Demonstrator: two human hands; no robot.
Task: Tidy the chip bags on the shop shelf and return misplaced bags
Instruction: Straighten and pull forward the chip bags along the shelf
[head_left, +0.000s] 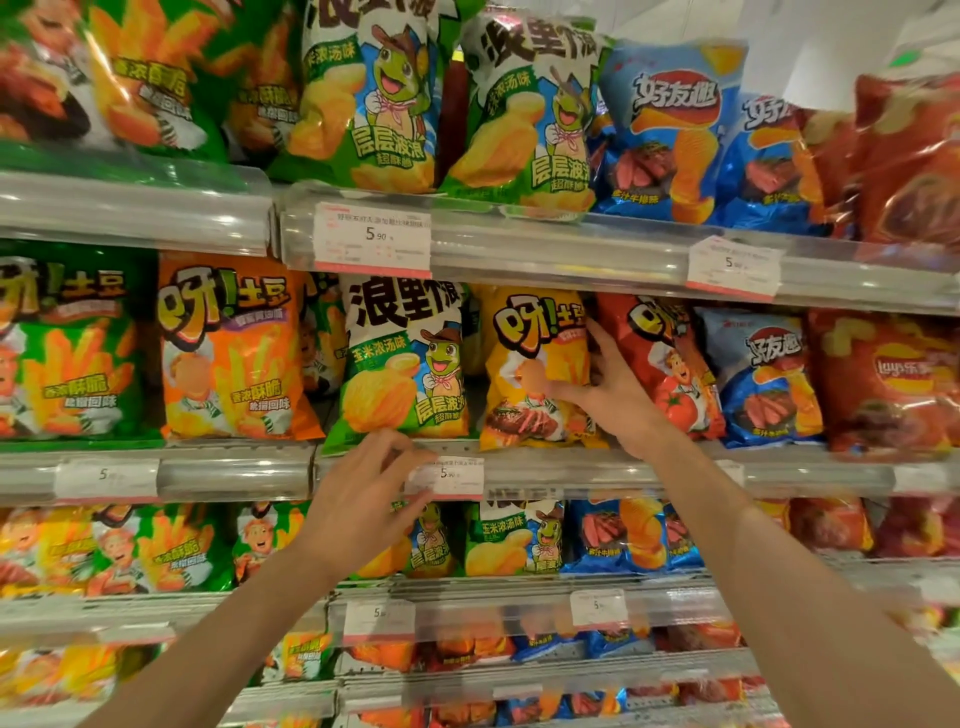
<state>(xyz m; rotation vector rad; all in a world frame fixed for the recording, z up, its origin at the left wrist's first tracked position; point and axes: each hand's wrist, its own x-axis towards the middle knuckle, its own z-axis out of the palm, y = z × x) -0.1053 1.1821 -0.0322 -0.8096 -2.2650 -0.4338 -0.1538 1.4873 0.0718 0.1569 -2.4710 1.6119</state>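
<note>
Premises: a retail shop, snack aisle. Tiered display shelving (519, 467) runs the full width of view, each level fronted by a clear plastic rail. Printed price tags (372, 236) sit in these rails, one reading 5.90; others (448, 475) carry similar figures. Shelves are stocked with sealed chip bags (400, 364) in repeated brands and flavours, several facings deep, grouped by colour: green, orange, yellow, red, blue.
</note>
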